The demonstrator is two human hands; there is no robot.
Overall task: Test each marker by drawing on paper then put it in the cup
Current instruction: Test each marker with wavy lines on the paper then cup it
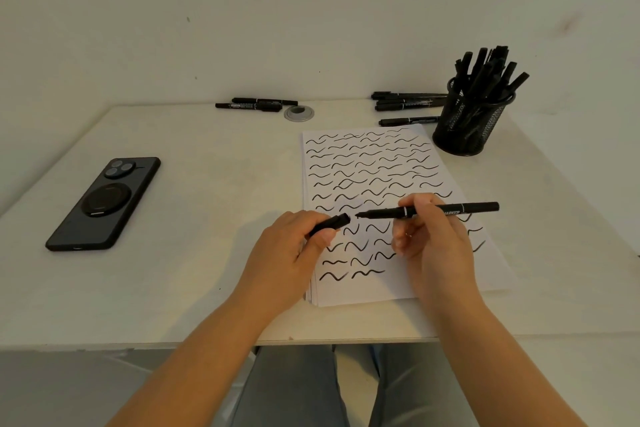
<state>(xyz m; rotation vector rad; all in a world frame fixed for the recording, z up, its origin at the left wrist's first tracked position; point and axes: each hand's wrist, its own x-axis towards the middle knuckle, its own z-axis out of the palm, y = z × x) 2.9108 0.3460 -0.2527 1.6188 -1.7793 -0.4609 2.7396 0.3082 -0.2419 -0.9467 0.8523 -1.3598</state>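
Pale wall and a white tabletop fill the upper frame; a stack of paper lies right of centre, nearly covered with rows of black squiggles, the last row near its lower edge holding only two marks. At lower centre the right hand pinches a black marker near its middle, fingers clamped on the barrel, the bare tip pointing toward frame left and held level above the sheet; the left hand grips the cap, fingers curled round it, its open mouth facing the tip with a small gap between them. In the upper right stands a black mesh cup crowded with markers; several loose markers lie just left of it along the far edge, and two more markers lie at upper centre beside a grey round grommet; a black phone lies face down at the left.

Cap and tip are apart and aligned, so the step is either uncapping before a test or recapping after one; which, I cannot tell. If testing is due, the next move calls for tilting the tip down onto the free space in the bottom row; if done, the cap must slide straight onto the tip, then the marker be carried to the upper right and dropped upright among the others in the cup.
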